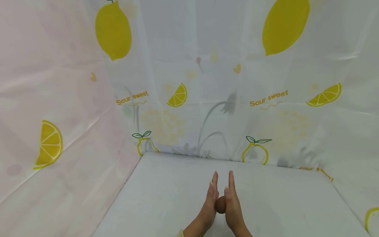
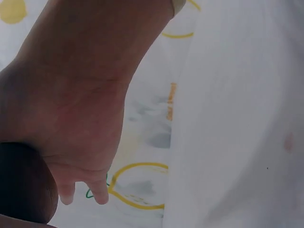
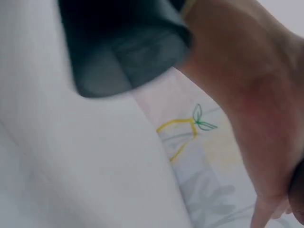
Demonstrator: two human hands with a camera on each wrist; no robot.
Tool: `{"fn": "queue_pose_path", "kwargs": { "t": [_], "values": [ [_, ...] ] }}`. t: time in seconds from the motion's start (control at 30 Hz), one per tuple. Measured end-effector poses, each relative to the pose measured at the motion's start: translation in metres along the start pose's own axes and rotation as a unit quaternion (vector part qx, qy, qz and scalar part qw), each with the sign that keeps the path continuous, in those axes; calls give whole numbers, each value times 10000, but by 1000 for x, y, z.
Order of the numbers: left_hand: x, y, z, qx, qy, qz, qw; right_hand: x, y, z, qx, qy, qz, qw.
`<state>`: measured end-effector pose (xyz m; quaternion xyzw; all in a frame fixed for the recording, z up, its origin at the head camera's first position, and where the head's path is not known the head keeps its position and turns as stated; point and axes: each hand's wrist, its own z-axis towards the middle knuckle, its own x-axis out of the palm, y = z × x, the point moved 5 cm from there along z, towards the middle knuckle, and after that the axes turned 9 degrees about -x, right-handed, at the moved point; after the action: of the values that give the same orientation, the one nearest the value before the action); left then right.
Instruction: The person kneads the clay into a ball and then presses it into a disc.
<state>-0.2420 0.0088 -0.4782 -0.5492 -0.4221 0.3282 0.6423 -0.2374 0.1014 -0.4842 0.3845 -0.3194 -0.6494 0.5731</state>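
Starting far L: a pinkish sheet [image 1: 68, 105] is hanging down that side, w/ a printed lemon slice [image 1: 49, 144] showing on it. Moving R, the counter [image 1: 160, 187] is spreading out white & flat, w/ a lemon-print sheet [image 1: 192, 39] closing off the far edge behind it.

Now the action, near side, a bit R of ctr! A pale sleeve edge [image 1: 181, 233] is just peeking in, and the L hand [image 1: 210, 201] is reaching up from it, fingers pointing far, straight, not curling round anything. Its palm is facing R.

Next along, the brown ball [image 1: 220, 205]: it's sitting right btwn the two palms, down by the near end, w/ fingertips extending past it on the far side. It's touching the L palm on one side & the R palm on the other, so neither hand is being nearer. It's looking abt round, so no clear long axis is showing. Height over the counter? Can't tell.

Then the R hand [image 1: 232, 203], mirroring: palm facing L, fingers also straight & pointing far, slightly hiding the ball's R edge. Both hands are lying flat-palmed, approx parallel, sandwiching the ball w/o fingers wrapping it.
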Motion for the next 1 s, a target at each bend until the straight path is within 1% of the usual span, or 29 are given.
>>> {"fn": "queue_pose_path", "kwargs": {
  "t": [0.13,0.23,0.3,0.37,0.43,0.5,0.6,0.7,0.8,0.97,1.0],
  "values": [
    [-11,-3,3,188,-544,14,9983,13,-1,-10,-55,185,276,9994],
    [-16,-7,8,310,-791,61,9964,20,1,-17,-53,220,369,9991],
    [-19,-9,11,305,-902,124,9954,23,4,-22,-39,137,276,9995],
    [-21,-10,14,213,-1008,160,9945,25,7,-25,-38,8,98,9999],
    [-22,-9,15,110,-1035,151,9945,27,11,-27,-74,-144,-166,9997],
    [-23,-8,16,32,-1005,76,9949,27,17,-28,-127,-244,-469,9985],
    [-20,-5,16,-55,-873,-20,9962,26,26,-28,-260,-306,-681,9969],
    [-16,-1,14,-246,-689,-69,9973,24,35,-24,-410,-278,-655,9966],
    [-9,4,12,-388,-489,-173,9979,19,40,-16,-478,-209,-519,9973],
    [2,9,10,-425,-138,-383,9983,8,39,0,-478,-209,-247,9983],
    [4,10,9,-429,-58,-414,9982,6,38,2,-494,-211,-265,9982]
  ]
}}
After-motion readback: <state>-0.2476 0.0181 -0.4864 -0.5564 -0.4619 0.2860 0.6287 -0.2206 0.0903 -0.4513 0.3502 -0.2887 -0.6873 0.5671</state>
